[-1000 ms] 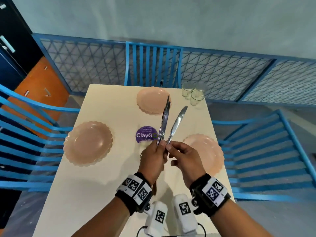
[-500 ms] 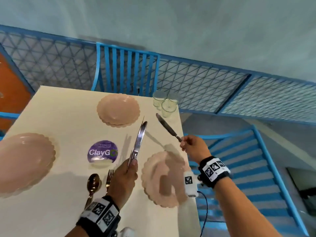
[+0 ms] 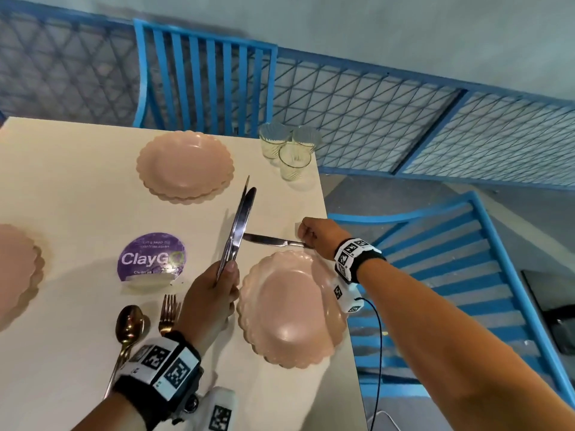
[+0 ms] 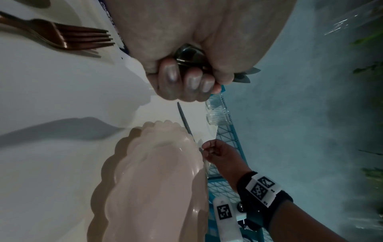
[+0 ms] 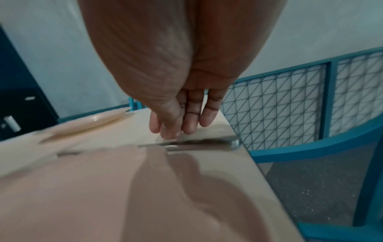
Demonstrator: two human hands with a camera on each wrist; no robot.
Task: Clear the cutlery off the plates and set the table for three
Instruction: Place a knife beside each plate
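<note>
The knife (image 3: pixel 273 241) I am setting down lies flat on the desk (image 3: pixel 77 169), just past the far rim of the nearest pink plate (image 3: pixel 292 309), blade pointing toward nine o'clock, handle toward the desk's right edge. My right hand (image 3: pixel 315 233) is at the handle; in the wrist view its fingertips (image 5: pixel 172 132) reach down straight and seem to touch the handle, though that view is blurred, so I cannot tell whether it grips or has let go. My left hand (image 3: pixel 211 293) is curled tight round two more knives (image 3: pixel 238 228), held upright, blades toward twelve o'clock.

I judge these knives stiff, light and slick polished steel; best taken at the handle, pinched from the sides, since a flat blade on a smooth top is hard to lift.

At seven o'clock from the plate lie a copper-coloured fork (image 3: pixel 169 314) and spoon (image 3: pixel 129 325). A second plate (image 3: pixel 185 164) sits at eleven o'clock, a third (image 3: pixel 15 262) at the left edge. Three glasses (image 3: pixel 287 150) cluster at the far right corner, fragile and near the drop. A purple sticker (image 3: pixel 151 256) marks the pale, glossy top. Blue slatted chairs (image 3: pixel 205 79) and blue mesh railing (image 3: pixel 389 119) surround it.
</note>
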